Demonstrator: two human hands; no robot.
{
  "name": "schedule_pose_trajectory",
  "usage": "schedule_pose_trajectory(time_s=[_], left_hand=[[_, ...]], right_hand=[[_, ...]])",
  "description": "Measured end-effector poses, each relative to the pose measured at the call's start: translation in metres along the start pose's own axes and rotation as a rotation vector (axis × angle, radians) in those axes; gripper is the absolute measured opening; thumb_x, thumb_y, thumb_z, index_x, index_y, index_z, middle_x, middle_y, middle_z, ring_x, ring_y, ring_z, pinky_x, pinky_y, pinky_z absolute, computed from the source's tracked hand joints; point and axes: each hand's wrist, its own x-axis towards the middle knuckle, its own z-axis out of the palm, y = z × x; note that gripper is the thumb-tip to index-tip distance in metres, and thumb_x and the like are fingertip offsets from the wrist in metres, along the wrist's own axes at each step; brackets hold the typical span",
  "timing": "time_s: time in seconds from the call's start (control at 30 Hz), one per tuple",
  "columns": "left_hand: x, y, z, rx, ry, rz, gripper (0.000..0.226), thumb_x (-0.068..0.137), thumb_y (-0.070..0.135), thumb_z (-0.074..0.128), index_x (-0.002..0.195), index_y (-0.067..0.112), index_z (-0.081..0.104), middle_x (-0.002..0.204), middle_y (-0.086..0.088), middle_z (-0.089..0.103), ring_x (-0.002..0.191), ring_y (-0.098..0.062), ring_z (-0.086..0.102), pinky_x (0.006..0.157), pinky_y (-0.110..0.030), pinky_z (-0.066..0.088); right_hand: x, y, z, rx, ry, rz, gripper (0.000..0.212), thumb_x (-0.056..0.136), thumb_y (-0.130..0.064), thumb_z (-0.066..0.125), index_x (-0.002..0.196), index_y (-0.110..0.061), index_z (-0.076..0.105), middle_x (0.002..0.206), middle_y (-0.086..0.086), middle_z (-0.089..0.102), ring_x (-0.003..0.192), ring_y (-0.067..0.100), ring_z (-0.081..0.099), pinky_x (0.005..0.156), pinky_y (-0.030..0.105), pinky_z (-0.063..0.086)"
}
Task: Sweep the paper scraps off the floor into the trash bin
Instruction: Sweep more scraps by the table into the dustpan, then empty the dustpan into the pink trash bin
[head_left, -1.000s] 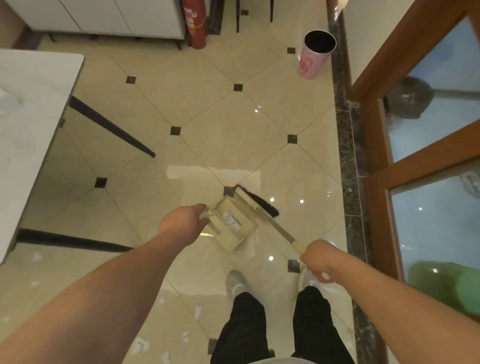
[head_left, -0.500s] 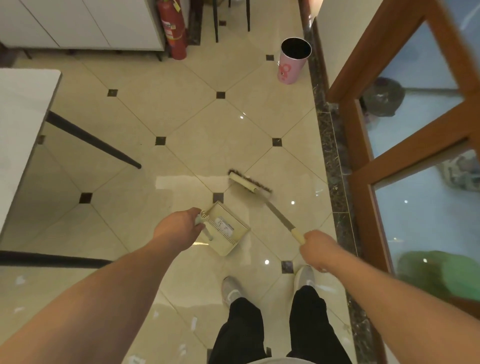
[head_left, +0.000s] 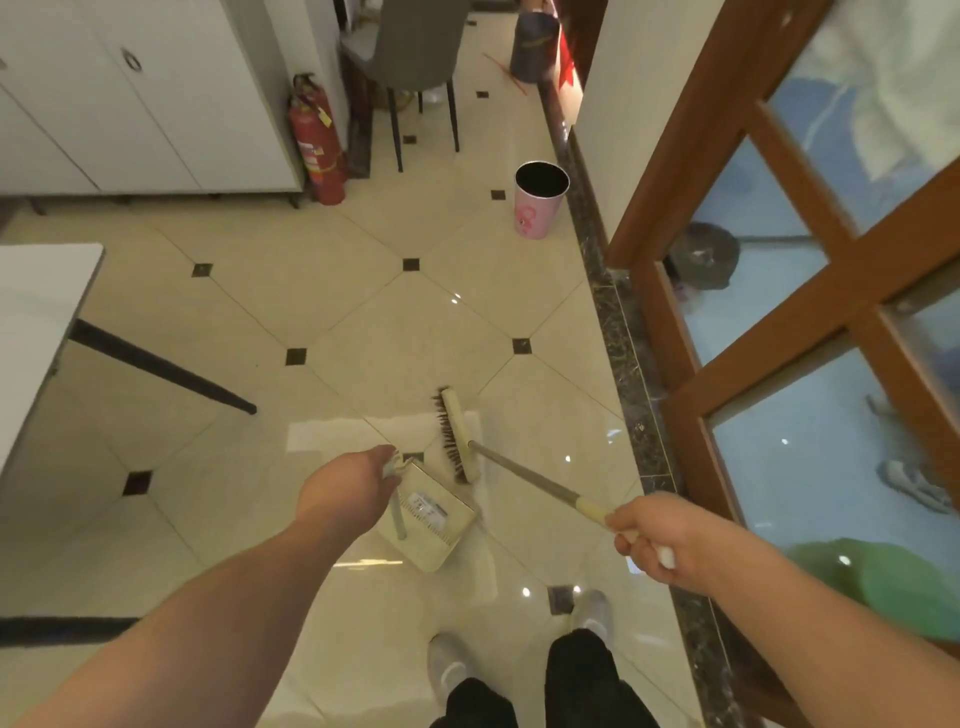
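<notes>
The left hand (head_left: 345, 486) is closed around the dustpan (head_left: 428, 519) handle, the right hand (head_left: 657, 538) grips the broom (head_left: 460, 436), and the pink trash bin (head_left: 540, 200) stands well ahead, nearer the right hand, with no scraps visible ahead.

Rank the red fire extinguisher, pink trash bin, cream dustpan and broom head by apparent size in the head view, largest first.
1. Cream dustpan, nearest the camera, which inflates it.
2. Red fire extinguisher.
3. Pink trash bin, close to the extinguisher in apparent size, so that order is unsure.
4. Broom head, thin and seen edge-on.
</notes>
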Motion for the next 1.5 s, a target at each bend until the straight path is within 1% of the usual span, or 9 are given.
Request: schedule_pose_trajectory(time_s=[0.1, 0.33, 0.53, 0.77, 0.97, 1.17, 1.27, 1.37, 1.5], left_hand=[[0.013, 0.013, -0.035, 0.014, 0.041, 0.011, 0.049, 0.100, 0.049, 0.050, 0.147, 0.036, 0.048, 0.128, 0.002, 0.069, 0.112, -0.024, 0.066, 0.087, -0.035, 0.055], [0.064, 0.056, -0.129, 0.090, 0.197, 0.073, 0.047, 0.100, 0.051, 0.050, 0.145, 0.037, 0.047, 0.119, 0.002, 0.071, 0.105, -0.023, 0.067, 0.074, -0.034, 0.055], [0.148, 0.126, -0.219, 0.188, 0.311, 0.102, 0.043, 0.098, 0.054, 0.051, 0.137, 0.034, 0.050, 0.110, 0.001, 0.071, 0.098, -0.024, 0.068, 0.071, -0.034, 0.054], [0.260, 0.229, -0.321, 0.246, 0.478, 0.138, 0.039, 0.099, 0.058, 0.048, 0.130, 0.036, 0.049, 0.104, 0.003, 0.072, 0.091, -0.024, 0.069, 0.067, -0.035, 0.057], [0.355, 0.292, -0.388, 0.331, 0.581, 0.202, 0.036, 0.099, 0.059, 0.048, 0.126, 0.035, 0.051, 0.090, 0.005, 0.070, 0.079, -0.020, 0.069, 0.060, -0.035, 0.057], [0.477, 0.316, -0.426, 0.529, 0.525, 0.399, 0.035, 0.100, 0.045, 0.055, 0.130, 0.031, 0.045, 0.085, 0.007, 0.063, 0.065, -0.015, 0.064, 0.052, -0.036, 0.059], [0.547, 0.325, -0.439, 0.614, 0.490, 0.526, 0.036, 0.101, 0.039, 0.056, 0.133, 0.027, 0.042, 0.085, 0.003, 0.062, 0.063, -0.018, 0.062, 0.053, -0.038, 0.060], [0.603, 0.342, -0.459, 0.715, 0.392, 0.621, 0.051, 0.096, 0.028, 0.066, 0.138, 0.025, 0.038, 0.086, -0.001, 0.061, 0.061, -0.019, 0.060, 0.053, -0.039, 0.059], [0.668, 0.371, -0.488, 0.862, 0.315, 0.738, 0.066, 0.088, 0.021, 0.075, 0.138, 0.025, 0.033, 0.087, -0.007, 0.058, 0.061, -0.022, 0.060, 0.054, -0.040, 0.060]], right_hand=[[0.005, -0.026, -0.001, 0.114, 0.010, -0.043, 0.021, 0.097, -0.015, 0.061, 0.112, -0.001, 0.058, 0.069, 0.009, 0.058, 0.036, 0.007, 0.038, 0.032, 0.015, 0.036], [0.008, -0.114, -0.014, 0.291, 0.025, -0.215, 0.004, 0.097, -0.010, 0.058, 0.099, -0.006, 0.058, 0.067, 0.009, 0.054, 0.028, 0.007, 0.041, 0.031, 0.013, 0.036], [0.026, -0.234, -0.066, 0.378, -0.014, -0.272, 0.012, 0.094, -0.006, 0.058, 0.105, -0.005, 0.062, 0.076, 0.010, 0.055, 0.036, 0.009, 0.048, 0.034, 0.016, 0.039], [0.024, -0.390, -0.156, 0.404, -0.124, -0.320, 0.012, 0.094, -0.008, 0.061, 0.104, -0.004, 0.065, 0.068, 0.009, 0.058, 0.046, 0.011, 0.051, 0.045, 0.021, 0.044], [0.041, -0.510, -0.191, 0.407, -0.077, -0.329, 0.013, 0.093, -0.005, 0.057, 0.102, -0.005, 0.067, 0.061, 0.008, 0.056, 0.041, 0.010, 0.048, 0.044, 0.019, 0.041], [0.073, -0.595, -0.197, 0.474, -0.027, -0.323, 0.016, 0.094, -0.002, 0.054, 0.105, -0.005, 0.064, 0.051, 0.006, 0.050, 0.031, 0.009, 0.042, 0.038, 0.014, 0.035], [0.090, -0.639, -0.197, 0.447, 0.021, -0.317, 0.015, 0.095, -0.002, 0.053, 0.108, -0.002, 0.061, 0.057, 0.008, 0.051, 0.029, 0.011, 0.040, 0.035, 0.015, 0.033], [0.101, -0.685, -0.197, 0.438, 0.113, -0.316, 0.017, 0.094, 0.002, 0.050, 0.106, -0.001, 0.062, 0.057, 0.009, 0.050, 0.029, 0.012, 0.041, 0.039, 0.015, 0.033], [0.115, -0.739, -0.202, 0.538, 0.111, -0.324, 0.015, 0.091, 0.001, 0.053, 0.103, -0.003, 0.062, 0.062, 0.008, 0.052, 0.032, 0.010, 0.044, 0.040, 0.015, 0.038]])
